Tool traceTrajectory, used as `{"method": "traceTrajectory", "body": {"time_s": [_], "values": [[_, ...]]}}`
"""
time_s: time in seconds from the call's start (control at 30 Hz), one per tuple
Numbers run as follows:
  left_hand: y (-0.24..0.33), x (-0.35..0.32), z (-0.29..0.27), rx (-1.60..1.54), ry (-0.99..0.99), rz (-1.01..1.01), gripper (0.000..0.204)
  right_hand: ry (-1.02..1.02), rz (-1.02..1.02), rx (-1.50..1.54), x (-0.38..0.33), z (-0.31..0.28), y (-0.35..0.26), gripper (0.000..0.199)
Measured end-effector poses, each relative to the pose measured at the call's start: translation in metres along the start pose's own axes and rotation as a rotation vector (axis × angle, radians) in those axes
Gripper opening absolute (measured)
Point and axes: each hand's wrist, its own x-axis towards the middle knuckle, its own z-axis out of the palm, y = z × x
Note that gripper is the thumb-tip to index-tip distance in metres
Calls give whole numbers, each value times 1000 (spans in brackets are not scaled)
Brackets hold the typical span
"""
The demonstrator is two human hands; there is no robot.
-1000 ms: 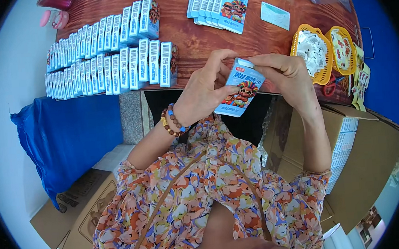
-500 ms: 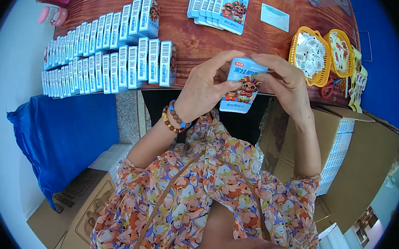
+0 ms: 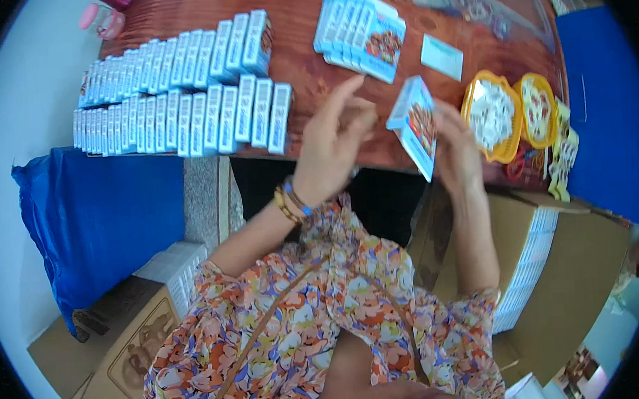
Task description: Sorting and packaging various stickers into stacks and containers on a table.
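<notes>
My right hand (image 3: 458,145) holds a small light-blue carton (image 3: 420,129) by its right side. The carton is tilted, with a colourful cartoon picture on its front and a side panel visible along its left. Apart from it, to the left, my left hand (image 3: 330,143) hovers near the table edge. Its fingers are bent and spread, slightly blurred, with nothing seen between them. Just beyond my hands lies a fanned stack of similar flat blue cartons (image 3: 383,47). Two rows of upright blue boxes (image 3: 203,122) stand at the left of the table.
On the right are two yellow baskets (image 3: 514,143) with small white pieces in them, and red-handled scissors (image 3: 517,165). A pale green card (image 3: 441,57) lies behind. At the far right stands a clear plastic bin (image 3: 537,25). An open cardboard box (image 3: 569,271) sits below the table's right side.
My left hand has let go of the carton and moved left of it. The carton, now only in my right hand, has turned and shows a side panel. The view has shifted slightly.
</notes>
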Motion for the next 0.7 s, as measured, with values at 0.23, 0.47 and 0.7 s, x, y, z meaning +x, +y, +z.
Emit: {"method": "traceTrajectory", "body": {"time_s": [0.23,0.47,0.7], "values": [[9,-10,16,534,24,611,103,-124,255,234,-20,38,11,30],[55,-1,-32,491,163,394,83,-193,-630,-999,93,113,-104,19],[67,5,-50,421,112,281,81,-162,-629,-1944,279,166,-133,30]]}}
